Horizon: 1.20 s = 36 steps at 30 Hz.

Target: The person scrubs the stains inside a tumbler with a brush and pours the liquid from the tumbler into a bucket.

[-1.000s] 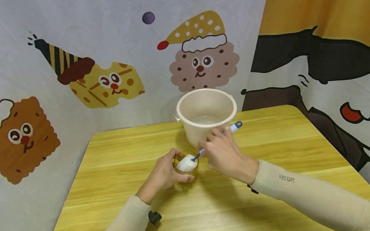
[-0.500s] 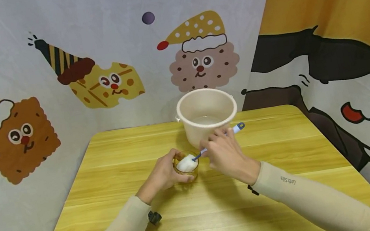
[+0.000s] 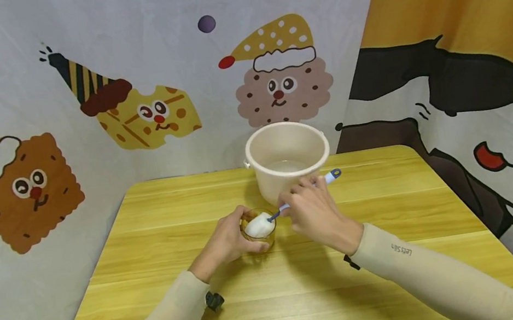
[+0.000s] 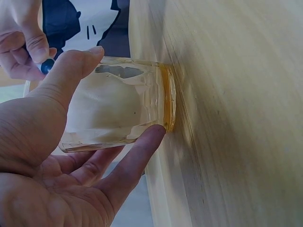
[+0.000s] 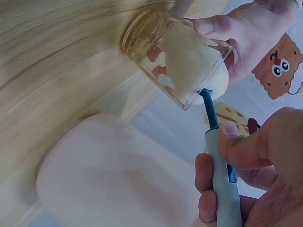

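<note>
Thumb and fingers of my left hand (image 3: 226,239) grip a clear amber drinking glass (image 4: 154,94) from its left side; its base is right at the tabletop, and in the right wrist view the glass looks tilted. My right hand (image 3: 312,215) holds a cup brush by its pale handle (image 5: 220,165), which has a dark blue neck and end loop. The brush's white sponge head (image 3: 259,226) sits inside the glass, partly sticking out at the mouth. Through the glass wall, the sponge shows filling much of the inside.
A cream bucket (image 3: 264,181) with some clear liquid at its bottom stands just behind my right hand, near the far edge of the wooden table (image 3: 279,311). A cartoon-printed curtain (image 3: 154,9) hangs behind and beside the table.
My right hand and the brush handle have shifted slightly to the right. The left hand keeps its hold on the glass in the same spot.
</note>
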{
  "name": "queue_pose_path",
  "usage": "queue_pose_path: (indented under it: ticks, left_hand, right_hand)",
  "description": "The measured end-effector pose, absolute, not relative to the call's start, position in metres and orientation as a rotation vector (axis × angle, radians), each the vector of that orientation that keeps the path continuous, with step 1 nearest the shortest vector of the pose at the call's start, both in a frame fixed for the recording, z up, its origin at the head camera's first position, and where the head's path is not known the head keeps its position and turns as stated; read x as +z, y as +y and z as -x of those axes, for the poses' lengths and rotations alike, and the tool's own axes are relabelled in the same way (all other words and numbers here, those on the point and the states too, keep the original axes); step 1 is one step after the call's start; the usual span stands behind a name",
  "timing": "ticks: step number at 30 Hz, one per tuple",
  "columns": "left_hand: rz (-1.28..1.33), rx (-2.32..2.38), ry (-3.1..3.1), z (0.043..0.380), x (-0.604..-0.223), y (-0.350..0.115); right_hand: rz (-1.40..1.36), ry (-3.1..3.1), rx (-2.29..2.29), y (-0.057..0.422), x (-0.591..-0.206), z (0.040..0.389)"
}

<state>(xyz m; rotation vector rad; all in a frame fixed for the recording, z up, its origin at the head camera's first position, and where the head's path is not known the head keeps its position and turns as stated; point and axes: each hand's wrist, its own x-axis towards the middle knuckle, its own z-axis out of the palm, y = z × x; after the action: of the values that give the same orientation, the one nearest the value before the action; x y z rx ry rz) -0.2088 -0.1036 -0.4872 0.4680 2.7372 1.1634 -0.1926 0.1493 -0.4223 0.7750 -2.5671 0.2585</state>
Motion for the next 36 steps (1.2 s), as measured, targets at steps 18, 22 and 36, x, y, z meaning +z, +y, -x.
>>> queue_pose_path:
  ticks: [18, 22, 36]
  left_hand:
    - [-0.489, 1.165, 2.751, 0.208, -0.486, -0.104]
    - [-0.487, 1.161, 2.756, 0.208, -0.486, -0.104]
    - [-0.510, 1.181, 2.751, 0.208, -0.487, -0.105]
  right_hand:
    - [-0.740, -2.593, 0.403, 0.155, -0.425, 0.192]
    - [-0.729, -2.592, 0.447, 0.156, -0.426, 0.192]
    - [-0.648, -2.635, 0.590, 0.161, -0.435, 0.193]
